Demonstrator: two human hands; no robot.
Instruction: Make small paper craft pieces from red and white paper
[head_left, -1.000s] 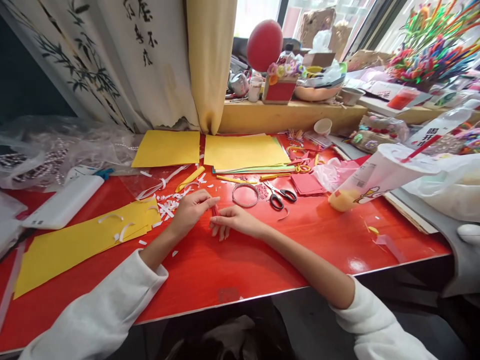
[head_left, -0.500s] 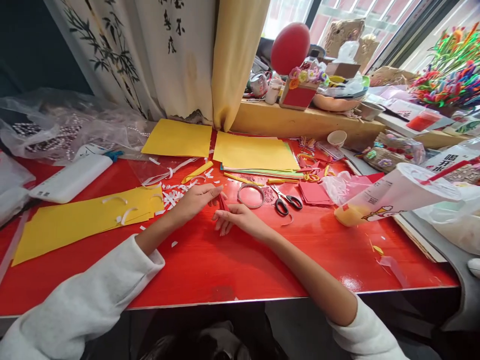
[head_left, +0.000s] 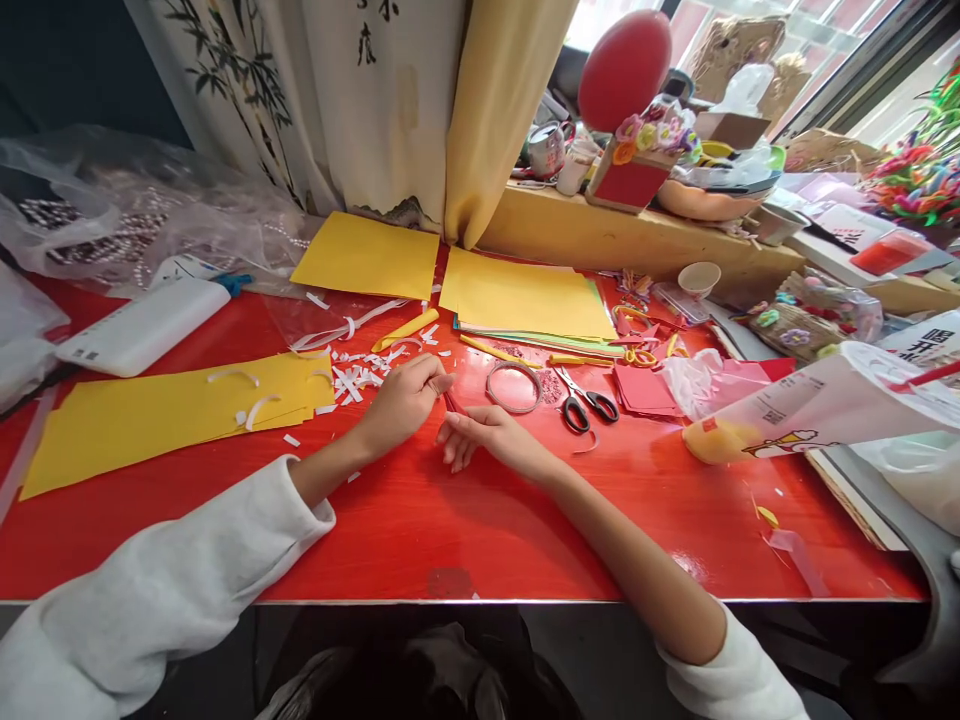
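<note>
"Pinching what, out there in the middle?"
"A slim red paper-like strip (head_left: 453, 402), one end between thumb and fingers of the bare left hand (head_left: 407, 398), the other between thumb and forefinger of the bare right hand (head_left: 486, 436), over the glossy red tabletop (head_left: 525, 545)."
"And with the right hand's other fingers?"
"Loosely curled below."
"Near what?"
"Near a round grey metallic ring (head_left: 514, 411), with black-handled metal scissors (head_left: 582, 392) beyond; just beside the left hand, scattered white paper-like scraps (head_left: 349, 382)."

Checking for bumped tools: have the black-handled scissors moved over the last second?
No. The black-handled scissors lie on the red table between the grey ring and the red paper stack, as before; only the view shifted.
</note>
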